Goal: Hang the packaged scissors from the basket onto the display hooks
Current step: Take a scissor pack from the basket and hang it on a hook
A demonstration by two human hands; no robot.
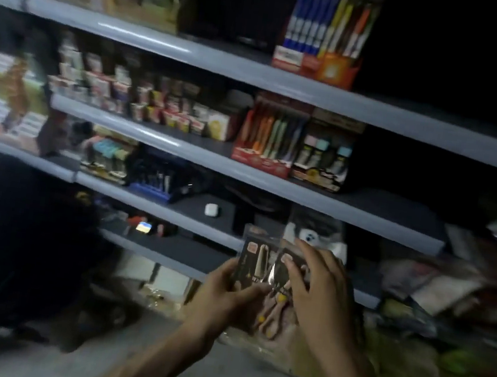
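I hold a small stack of packaged scissors [257, 261] in front of the lower shelves: dark cards under clear plastic, with pale blades and yellow-dotted handles showing. My left hand [225, 297] grips the stack from the left side and below. My right hand [319, 291] pinches the front pack near its top right, thumb on the card's face. The packs fan apart slightly. No basket and no display hooks show in this blurred, dim frame.
Grey shelves [287, 82] run across the view with boxes of pens [323, 35], markers [270, 137] and small cartons. A white earbud case [211, 209] lies on a lower shelf. Loose packets pile up at the right [437, 288]. A dark shape fills the lower left.
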